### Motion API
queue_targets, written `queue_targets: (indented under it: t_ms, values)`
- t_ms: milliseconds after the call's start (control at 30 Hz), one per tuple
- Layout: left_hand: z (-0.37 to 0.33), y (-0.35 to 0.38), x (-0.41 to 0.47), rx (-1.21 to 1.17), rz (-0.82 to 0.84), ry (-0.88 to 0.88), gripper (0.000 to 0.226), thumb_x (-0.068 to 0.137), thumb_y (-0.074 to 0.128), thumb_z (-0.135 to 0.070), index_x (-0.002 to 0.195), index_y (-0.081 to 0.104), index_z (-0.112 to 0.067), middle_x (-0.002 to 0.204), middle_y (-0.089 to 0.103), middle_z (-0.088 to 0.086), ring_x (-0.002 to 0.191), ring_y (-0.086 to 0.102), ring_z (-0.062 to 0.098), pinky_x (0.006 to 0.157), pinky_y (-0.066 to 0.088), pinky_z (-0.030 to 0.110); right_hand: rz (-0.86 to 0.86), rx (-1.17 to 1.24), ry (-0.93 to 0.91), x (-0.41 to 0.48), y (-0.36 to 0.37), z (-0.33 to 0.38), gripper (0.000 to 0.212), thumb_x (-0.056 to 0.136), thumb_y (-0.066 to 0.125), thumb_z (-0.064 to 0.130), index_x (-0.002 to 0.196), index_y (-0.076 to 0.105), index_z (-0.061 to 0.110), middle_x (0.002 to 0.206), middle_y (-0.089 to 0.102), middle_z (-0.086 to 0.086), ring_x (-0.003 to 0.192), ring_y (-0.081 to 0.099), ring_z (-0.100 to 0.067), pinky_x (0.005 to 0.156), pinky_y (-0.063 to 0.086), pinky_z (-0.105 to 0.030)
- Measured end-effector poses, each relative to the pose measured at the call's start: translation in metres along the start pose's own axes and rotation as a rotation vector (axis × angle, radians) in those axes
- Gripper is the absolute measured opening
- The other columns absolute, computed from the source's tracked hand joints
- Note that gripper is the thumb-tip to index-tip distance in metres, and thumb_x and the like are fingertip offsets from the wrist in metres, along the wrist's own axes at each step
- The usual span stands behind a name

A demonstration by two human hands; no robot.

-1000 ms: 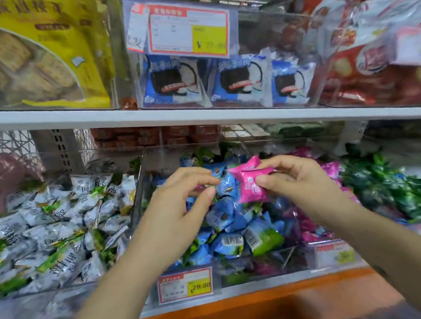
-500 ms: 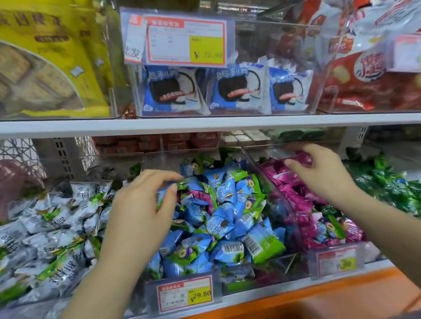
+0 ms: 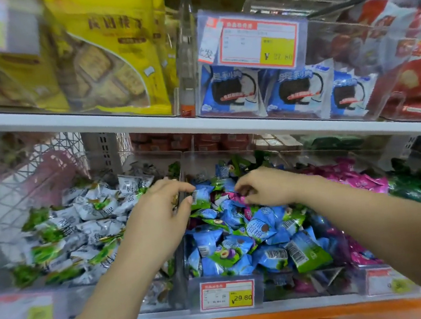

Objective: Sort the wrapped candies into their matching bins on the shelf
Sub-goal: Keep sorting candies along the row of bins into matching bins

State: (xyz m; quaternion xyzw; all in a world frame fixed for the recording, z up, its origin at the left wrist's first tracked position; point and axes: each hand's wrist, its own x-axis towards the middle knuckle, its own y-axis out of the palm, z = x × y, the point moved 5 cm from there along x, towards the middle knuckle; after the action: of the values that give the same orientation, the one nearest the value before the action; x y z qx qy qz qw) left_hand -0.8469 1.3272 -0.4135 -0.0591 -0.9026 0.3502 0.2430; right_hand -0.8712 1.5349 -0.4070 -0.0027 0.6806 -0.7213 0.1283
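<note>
The candies (image 3: 259, 228) wear glossy, crinkled plastic film that catches the light. The bins (image 3: 280, 282) are clear, smooth hard plastic. The shelf (image 3: 149, 125) edge looks like smooth white painted metal. The price tag (image 3: 227, 294) is matt paper behind a shiny clear sleeve.

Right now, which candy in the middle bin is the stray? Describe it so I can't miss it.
On the lower shelf, find the clear middle bin behind the 29.80 price tag, heaped with blue-and-green candies. Towards its back, under the fingertips of the right hand, lies a pink candy, magenta where its neighbours are blue.
</note>
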Motion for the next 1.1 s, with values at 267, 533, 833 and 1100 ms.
queue_targets:
  t_ms: [267,533,833,1100]
  values:
    - [0.004,-0.005,-0.004,0.012,0.044,-0.009,0.021,0.096,0.053,-0.028,0.115,0.061,-0.03,0.124,0.053,-0.012,0.11,0.054,0.017,0.087,0.044,0.027,0.129,-0.123,0.069,0.016,0.011,-0.01,0.047,0.083,0.07,0.032,0.124,0.058,0.014,0.111,0.064,0.0,0.087,0.056,-0.015,0.071,0.045,-0.027]
    - [-0.001,-0.005,-0.004,-0.039,0.001,0.045,0.023,0.095,0.053,-0.027,0.117,0.061,-0.03,0.117,0.055,-0.018,0.098,0.052,0.004,0.081,0.036,0.01,-0.277,0.209,0.149,-0.008,-0.026,-0.019,0.034,0.083,0.068,0.037,0.114,0.059,0.026,0.1,0.06,0.007,0.087,0.056,-0.01,0.066,0.04,-0.02]
    - [-0.014,0.005,-0.002,-0.447,-0.016,-0.013,0.047,0.087,0.061,-0.038,0.13,0.045,-0.044,0.115,0.054,-0.025,0.089,0.06,-0.006,0.072,0.048,0.01,-0.326,0.962,-0.155,-0.019,-0.035,0.043,0.021,0.077,0.072,0.007,0.088,0.062,0.022,0.083,0.06,0.005,0.074,0.057,-0.003,0.073,0.047,-0.011]
    - [-0.008,0.004,0.003,-0.507,-0.021,-0.02,0.031,0.087,0.066,-0.024,0.097,0.055,-0.052,0.095,0.066,-0.026,0.087,0.065,0.0,0.076,0.05,0.016,-0.212,0.992,-0.11,-0.006,-0.027,0.032,0.022,0.078,0.068,0.032,0.097,0.067,0.02,0.093,0.073,0.0,0.086,0.069,-0.013,0.086,0.052,-0.025]
